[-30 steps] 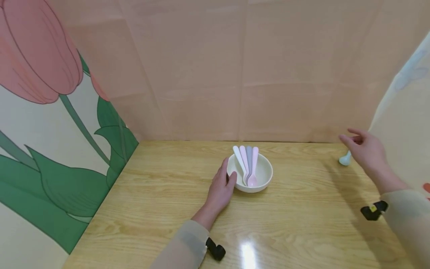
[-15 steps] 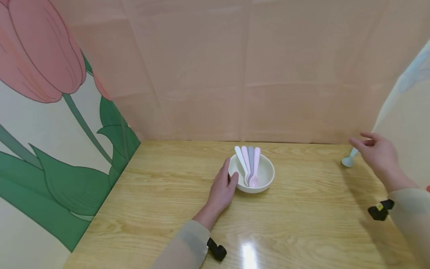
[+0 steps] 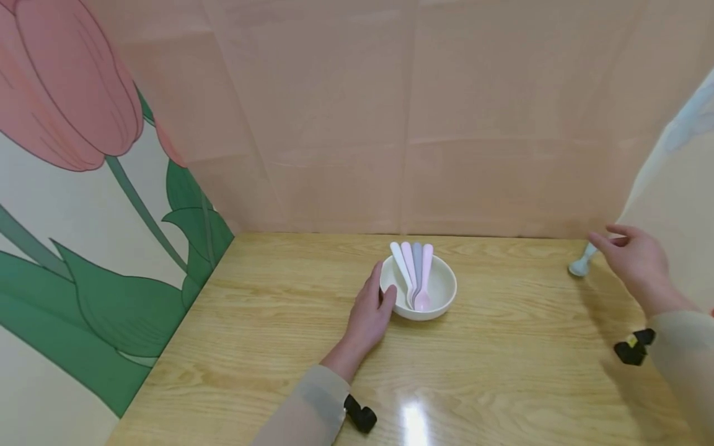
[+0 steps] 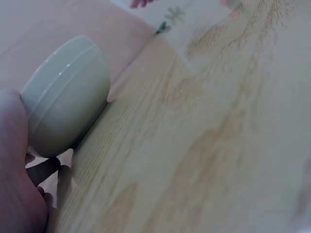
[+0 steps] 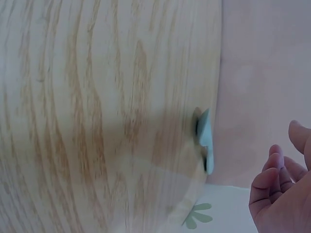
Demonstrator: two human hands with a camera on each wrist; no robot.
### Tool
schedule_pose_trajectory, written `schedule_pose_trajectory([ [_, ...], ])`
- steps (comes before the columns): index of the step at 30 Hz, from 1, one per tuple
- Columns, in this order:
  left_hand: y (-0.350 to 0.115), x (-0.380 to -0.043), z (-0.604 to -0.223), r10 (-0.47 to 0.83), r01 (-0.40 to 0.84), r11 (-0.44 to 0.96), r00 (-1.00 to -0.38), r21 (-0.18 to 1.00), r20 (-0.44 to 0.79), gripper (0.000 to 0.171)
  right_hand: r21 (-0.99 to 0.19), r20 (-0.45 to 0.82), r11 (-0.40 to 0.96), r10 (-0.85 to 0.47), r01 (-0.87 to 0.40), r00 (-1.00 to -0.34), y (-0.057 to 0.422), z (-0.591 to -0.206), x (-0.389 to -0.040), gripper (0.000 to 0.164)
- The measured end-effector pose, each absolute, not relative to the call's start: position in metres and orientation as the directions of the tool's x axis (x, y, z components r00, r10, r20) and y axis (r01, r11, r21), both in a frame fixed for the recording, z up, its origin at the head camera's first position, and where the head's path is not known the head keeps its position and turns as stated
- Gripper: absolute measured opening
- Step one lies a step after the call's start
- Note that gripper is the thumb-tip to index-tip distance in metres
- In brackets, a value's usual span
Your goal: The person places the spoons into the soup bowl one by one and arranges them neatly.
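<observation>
A cream bowl (image 3: pixel 422 314) stands on the table with several spoons leaning in it: a white spoon (image 3: pixel 401 259), a grey spoon (image 3: pixel 417 263) and pink spoons (image 3: pixel 426 266). My left hand (image 3: pixel 365 313) holds the bowl at its left side, thumb at the rim and fingers along the outer wall. At the far right lies a pale blue-green spoon (image 3: pixel 579 267), its handle partly behind my right hand (image 3: pixel 638 263) in the head view. In the right wrist view that hand hovers apart from the spoon (image 5: pixel 207 131), fingers loosely bent and holding nothing.
The wooden table (image 3: pixel 491 371) ends at a plain peach-coloured backdrop (image 3: pixel 334 124). A tulip-printed panel (image 3: pixel 128 260) borders the left side and a pale panel (image 3: pixel 680 217) the right. A black wrist camera (image 3: pixel 359 415) sits at each cuff.
My right hand has moved a little right and down, showing more of the blue-green spoon's handle. The left hand stays on the bowl; the head view has shifted slightly.
</observation>
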State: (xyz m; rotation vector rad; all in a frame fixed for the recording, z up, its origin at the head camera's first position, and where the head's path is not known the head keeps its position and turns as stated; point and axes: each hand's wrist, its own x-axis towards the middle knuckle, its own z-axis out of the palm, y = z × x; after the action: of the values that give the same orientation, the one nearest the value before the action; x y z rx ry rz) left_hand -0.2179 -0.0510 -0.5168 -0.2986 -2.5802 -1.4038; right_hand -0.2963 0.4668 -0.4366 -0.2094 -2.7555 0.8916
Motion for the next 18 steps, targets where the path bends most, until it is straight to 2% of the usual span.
schedule_pose_trajectory([
  [8, -0.051, -0.217, -0.516, 0.085, 0.255, 0.534, -0.965, 0.806, 0.249, 0.063, -0.609, 0.103, 0.786, 0.206, 0.102, -0.973, 0.474, -0.445, -0.296, 0.091],
  [18, -0.054, -0.212, -0.515, 0.077, 0.232, 0.537, -0.971, 0.811, 0.227, 0.064, -0.590, 0.102, 0.801, 0.193, 0.097, -0.976, 0.483, -0.464, -0.296, 0.084],
])
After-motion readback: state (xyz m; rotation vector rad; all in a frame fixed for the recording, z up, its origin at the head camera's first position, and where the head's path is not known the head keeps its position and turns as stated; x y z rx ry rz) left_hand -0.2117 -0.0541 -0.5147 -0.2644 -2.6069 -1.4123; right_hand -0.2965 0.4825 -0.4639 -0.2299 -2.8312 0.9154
